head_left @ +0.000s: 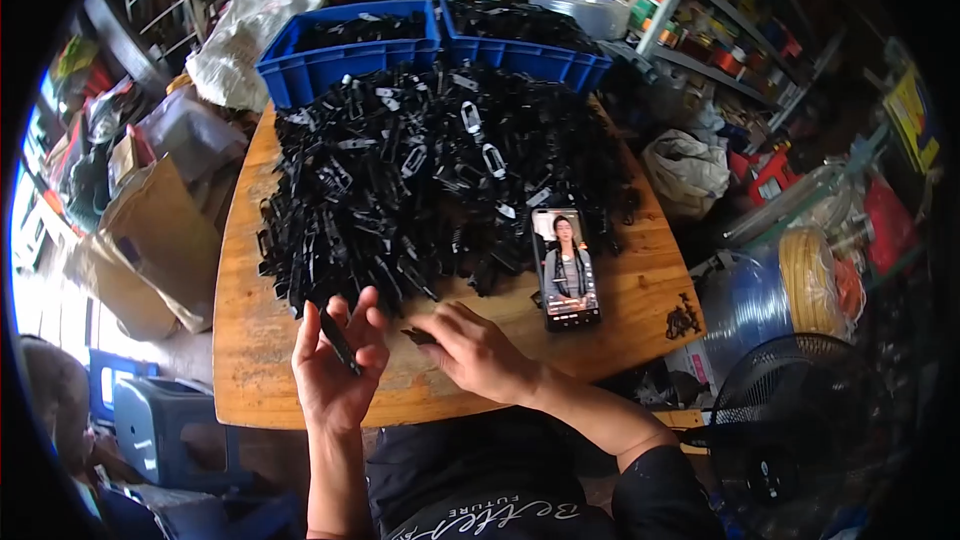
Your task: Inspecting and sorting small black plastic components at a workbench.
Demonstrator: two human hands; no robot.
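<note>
My left hand (pixel 332 385) is palm up above the table's front edge, fingers curled around a long, slim black plastic part (pixel 338 342) that lies slantwise across it. Just to its right, my right hand (pixel 478 352) pinches a small dark piece (pixel 418 336) between thumb and fingertips. The two hands are apart. Beyond them a big heap of black plastic parts (pixel 400 225) covers most of the wooden table (pixel 245 340). Some pieces in the heap are long frames with a slot. What the small piece is exactly, I cannot tell.
Right of the heap lies a phone (pixel 567 270) with a lit screen. Two blue crates (pixel 525 53) of black parts stand at the far edge. Small dark bits (pixel 683 318) lie at the right corner. A fan (pixel 790 430) stands lower right, a stool (pixel 170 430) lower left.
</note>
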